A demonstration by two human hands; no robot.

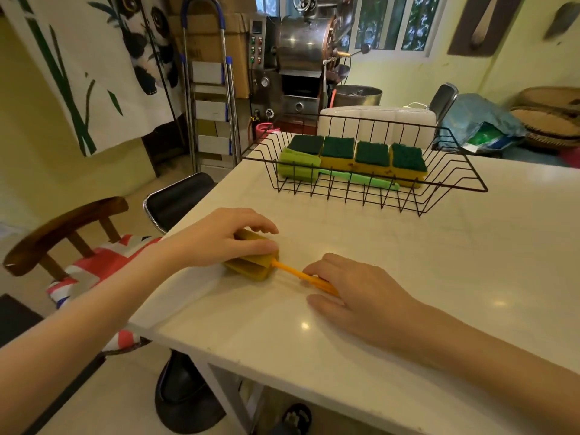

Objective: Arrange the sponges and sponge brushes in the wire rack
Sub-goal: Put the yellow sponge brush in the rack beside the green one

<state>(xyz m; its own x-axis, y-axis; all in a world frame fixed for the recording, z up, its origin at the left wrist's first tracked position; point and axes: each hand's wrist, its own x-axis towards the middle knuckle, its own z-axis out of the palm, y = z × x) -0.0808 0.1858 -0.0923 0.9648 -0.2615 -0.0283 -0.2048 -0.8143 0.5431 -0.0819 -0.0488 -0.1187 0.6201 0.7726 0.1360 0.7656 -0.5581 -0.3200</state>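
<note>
An orange sponge brush lies on the white table near its left edge. My left hand grips its mustard sponge head. My right hand pinches the orange handle under its fingers. The black wire rack stands farther back. Inside it, several yellow sponges with green scouring tops stand in a row along the back. A green sponge brush lies in front of them, head to the left, handle running right.
The white table ends close to my left hand. A wooden chair with a flag cushion and a black stool stand at the left. A white chair back sits behind the rack.
</note>
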